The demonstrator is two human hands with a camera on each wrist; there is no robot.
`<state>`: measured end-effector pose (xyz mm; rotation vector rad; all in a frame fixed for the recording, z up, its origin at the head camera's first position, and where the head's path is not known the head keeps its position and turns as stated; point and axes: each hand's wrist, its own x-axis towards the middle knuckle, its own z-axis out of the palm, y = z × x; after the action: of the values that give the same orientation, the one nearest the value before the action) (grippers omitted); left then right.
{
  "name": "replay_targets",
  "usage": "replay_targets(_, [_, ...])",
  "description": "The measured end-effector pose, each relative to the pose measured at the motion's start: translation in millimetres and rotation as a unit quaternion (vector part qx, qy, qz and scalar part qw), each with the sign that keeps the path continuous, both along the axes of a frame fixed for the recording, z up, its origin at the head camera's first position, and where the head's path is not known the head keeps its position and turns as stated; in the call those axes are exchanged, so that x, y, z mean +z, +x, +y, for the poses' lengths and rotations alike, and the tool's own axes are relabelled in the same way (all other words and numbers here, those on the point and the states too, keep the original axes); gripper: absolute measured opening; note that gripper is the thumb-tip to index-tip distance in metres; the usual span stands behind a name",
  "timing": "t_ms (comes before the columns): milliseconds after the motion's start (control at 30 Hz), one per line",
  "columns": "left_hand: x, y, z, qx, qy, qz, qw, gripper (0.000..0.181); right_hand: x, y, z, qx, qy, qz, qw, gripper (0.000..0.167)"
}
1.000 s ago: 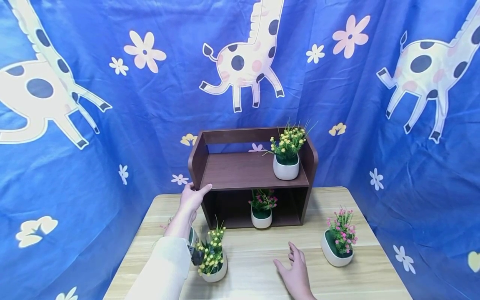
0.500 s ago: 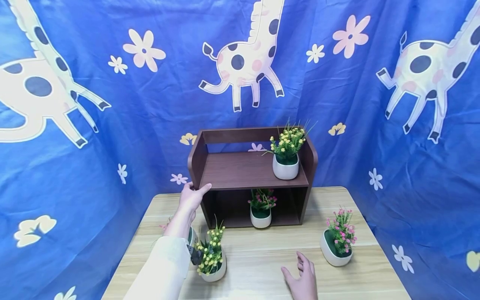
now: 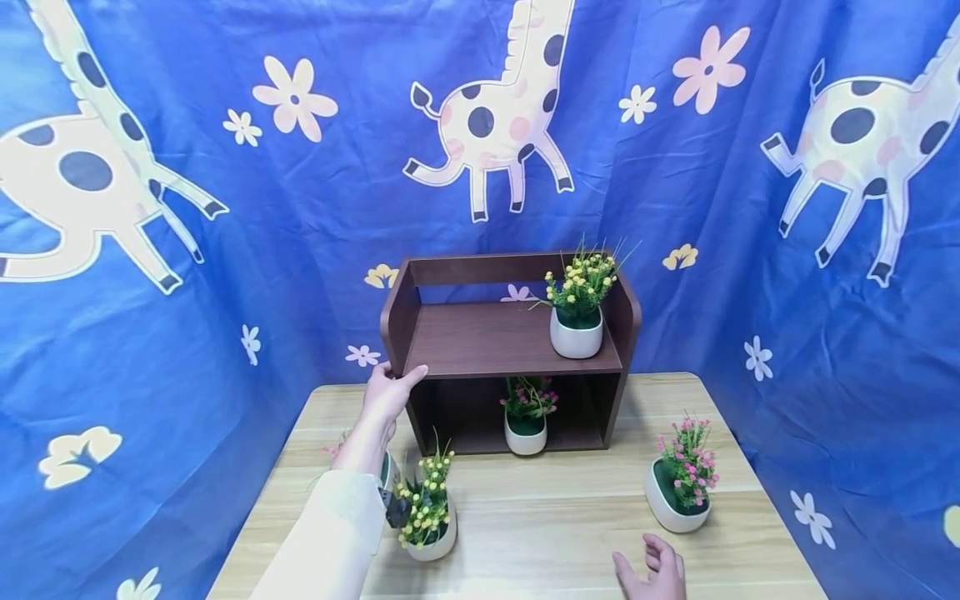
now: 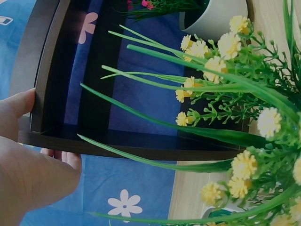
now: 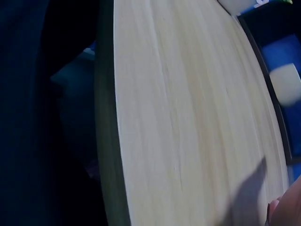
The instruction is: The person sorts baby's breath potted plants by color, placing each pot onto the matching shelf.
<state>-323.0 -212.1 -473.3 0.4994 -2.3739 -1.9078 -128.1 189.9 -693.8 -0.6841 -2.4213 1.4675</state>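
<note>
Counter of pale wood grain point(image 3: 540, 517) carries a dark brown two-tier wooden shelf point(image 3: 480, 333) at its far side, where a white rounded pot of yellow flowers point(image 3: 577, 321) sits on the right of the upper board. At the counter's right stands a white oval pot of pink flowers point(image 3: 679, 493); near my white left sleeve point(image 3: 330, 525) is a second white pot of yellow flowers point(image 3: 430, 518). I have the left hand point(image 3: 390, 396) clamped on the shelf's left front corner; I would grip steadily, without lifting, lest the upper pot slide, and mind the flowers by the sleeve. The right hand point(image 3: 654, 573), thumb and fingers apart, holds nothing.
</note>
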Motion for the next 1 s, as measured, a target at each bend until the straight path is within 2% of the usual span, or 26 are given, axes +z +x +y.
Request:
replay_targets(267, [1.3, -0.4, 1.5, 0.003, 0.001, 0.003, 1.0000, 0.085, 5.8, 1.9, 23.4, -0.109, 0.009, 0.012, 0.9940, 0.058])
replay_targets(367, [1.1, -0.7, 1.7, 0.004, 0.000, 0.005, 1.0000, 0.085, 10.7, -1.3, 30.6, -0.139, 0.010, 0.020, 0.9900, 0.060])
replay_targets(433, [1.2, -0.6, 1.8, 0.004, -0.001, 0.006, 1.0000, 0.085, 14.3, -4.6, 34.7, -0.146, 0.006, 0.023, 0.9889, 0.066])
replay_targets(600, [-0.4, -1.4, 0.7, 0.003, -0.001, 0.005, 1.0000, 0.086, 20.2, -14.2, 44.8, -0.132, 0.001, 0.032, 0.9907, 0.087])
replay_targets(833, [-1.5, -1.9, -0.5, 0.003, -0.003, 0.005, 1.0000, 0.088, 21.3, -24.1, 55.5, -0.102, 0.003, 0.029, 0.9944, 0.101])
replay_targets(1000, [-0.8, -1.2, -0.2, 0.001, -0.005, 0.005, 1.0000, 0.088, 24.4, -30.1, 62.9, -0.063, -0.004, 0.027, 0.9976, 0.113])
